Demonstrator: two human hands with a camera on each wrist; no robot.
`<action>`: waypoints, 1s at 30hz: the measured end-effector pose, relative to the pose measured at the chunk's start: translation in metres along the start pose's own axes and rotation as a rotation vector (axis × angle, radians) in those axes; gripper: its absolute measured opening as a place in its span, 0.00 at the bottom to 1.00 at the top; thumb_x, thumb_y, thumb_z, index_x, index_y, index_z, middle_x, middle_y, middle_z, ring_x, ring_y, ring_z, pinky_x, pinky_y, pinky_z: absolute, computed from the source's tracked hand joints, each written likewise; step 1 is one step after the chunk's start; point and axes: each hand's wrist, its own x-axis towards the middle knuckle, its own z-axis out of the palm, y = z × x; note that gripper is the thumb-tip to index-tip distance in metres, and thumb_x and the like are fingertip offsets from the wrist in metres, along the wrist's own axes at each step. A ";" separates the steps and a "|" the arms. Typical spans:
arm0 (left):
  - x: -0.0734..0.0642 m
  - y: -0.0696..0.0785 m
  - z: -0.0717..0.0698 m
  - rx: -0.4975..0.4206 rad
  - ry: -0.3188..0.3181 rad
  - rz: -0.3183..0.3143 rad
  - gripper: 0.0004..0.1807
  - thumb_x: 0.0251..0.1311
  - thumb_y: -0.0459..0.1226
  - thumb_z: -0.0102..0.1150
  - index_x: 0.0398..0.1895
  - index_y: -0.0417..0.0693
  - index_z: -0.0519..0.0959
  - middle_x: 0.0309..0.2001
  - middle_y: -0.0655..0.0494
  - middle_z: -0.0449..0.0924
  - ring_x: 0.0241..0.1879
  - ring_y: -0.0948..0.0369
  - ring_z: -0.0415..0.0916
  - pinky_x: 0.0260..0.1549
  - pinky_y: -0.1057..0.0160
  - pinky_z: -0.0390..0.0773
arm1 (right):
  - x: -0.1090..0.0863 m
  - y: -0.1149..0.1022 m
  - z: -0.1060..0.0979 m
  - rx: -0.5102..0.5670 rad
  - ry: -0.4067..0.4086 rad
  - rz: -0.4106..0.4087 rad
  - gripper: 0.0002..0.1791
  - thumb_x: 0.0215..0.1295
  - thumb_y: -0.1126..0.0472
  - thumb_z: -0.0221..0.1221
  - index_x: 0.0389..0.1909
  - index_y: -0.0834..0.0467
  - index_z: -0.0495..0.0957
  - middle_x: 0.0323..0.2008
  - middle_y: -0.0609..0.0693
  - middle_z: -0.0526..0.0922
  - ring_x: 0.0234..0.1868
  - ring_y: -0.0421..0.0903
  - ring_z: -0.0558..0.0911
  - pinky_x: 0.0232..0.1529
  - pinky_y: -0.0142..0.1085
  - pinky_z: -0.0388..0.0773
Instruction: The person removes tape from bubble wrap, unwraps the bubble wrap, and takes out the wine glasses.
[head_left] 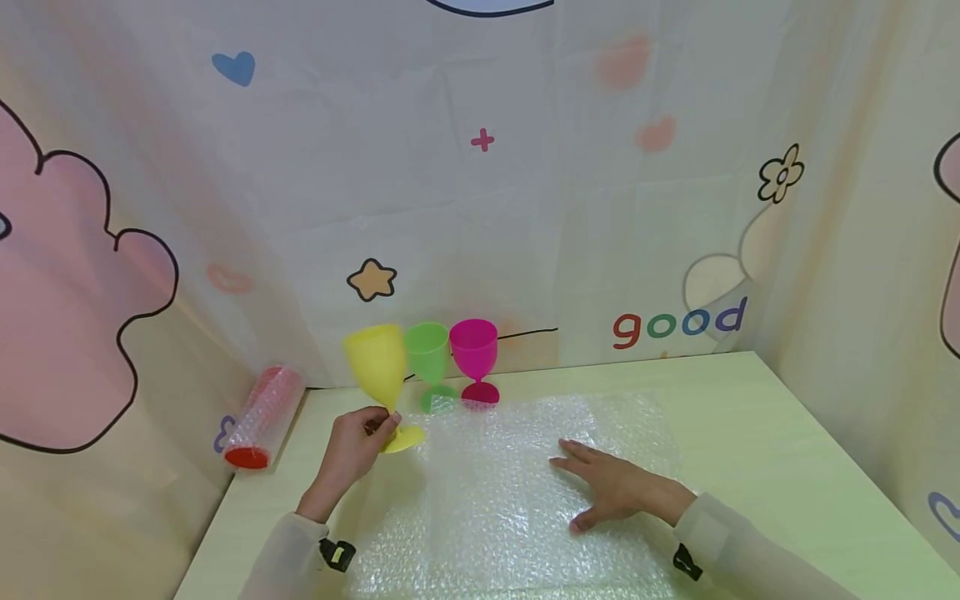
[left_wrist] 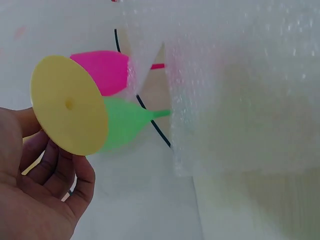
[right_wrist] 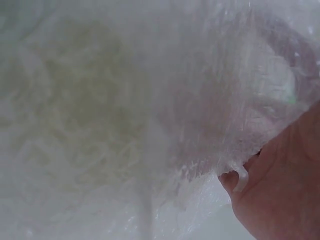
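Observation:
My left hand (head_left: 354, 450) pinches a yellow plastic goblet (head_left: 377, 362) by its stem, the cup upright and slightly tilted. In the left wrist view the round foot of the goblet (left_wrist: 69, 106) faces the camera and hides most of the rest. A sheet of bubble wrap (head_left: 495, 508) lies spread on the table. Over its right part my right hand (head_left: 611, 483) rests with fingers spread, holding nothing. Up close in the right wrist view, the bubble wrap (right_wrist: 100, 125) fills most of the picture, with part of the right hand (right_wrist: 285, 185) at the lower right.
A green goblet (head_left: 427, 350) and a magenta goblet (head_left: 474, 346) stand behind the wrap's far edge, against the printed curtain (head_left: 480, 208). At the table's left edge lies a red item wrapped in bubble wrap (head_left: 261, 417). The pale table (head_left: 795, 483) extends to the right.

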 end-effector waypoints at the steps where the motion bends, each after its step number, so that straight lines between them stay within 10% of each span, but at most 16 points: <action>1: 0.002 -0.002 -0.001 0.008 0.012 0.009 0.09 0.63 0.40 0.63 0.31 0.44 0.86 0.26 0.54 0.84 0.26 0.65 0.76 0.26 0.70 0.76 | 0.000 0.000 0.000 -0.001 0.001 -0.001 0.56 0.45 0.32 0.69 0.75 0.47 0.58 0.79 0.53 0.49 0.78 0.57 0.53 0.72 0.59 0.60; 16: 0.042 -0.037 0.003 0.089 0.087 0.067 0.11 0.63 0.38 0.63 0.30 0.38 0.86 0.26 0.47 0.86 0.26 0.58 0.80 0.27 0.62 0.79 | -0.001 -0.001 0.000 0.017 -0.001 0.010 0.56 0.45 0.33 0.69 0.75 0.46 0.59 0.79 0.52 0.49 0.78 0.57 0.52 0.72 0.58 0.60; 30: 0.064 -0.066 0.016 0.113 0.062 -0.120 0.14 0.66 0.40 0.59 0.34 0.37 0.86 0.31 0.44 0.86 0.27 0.55 0.79 0.27 0.60 0.78 | -0.001 0.001 0.003 -0.003 0.014 -0.001 0.56 0.44 0.32 0.69 0.75 0.46 0.59 0.79 0.52 0.49 0.78 0.57 0.53 0.72 0.57 0.60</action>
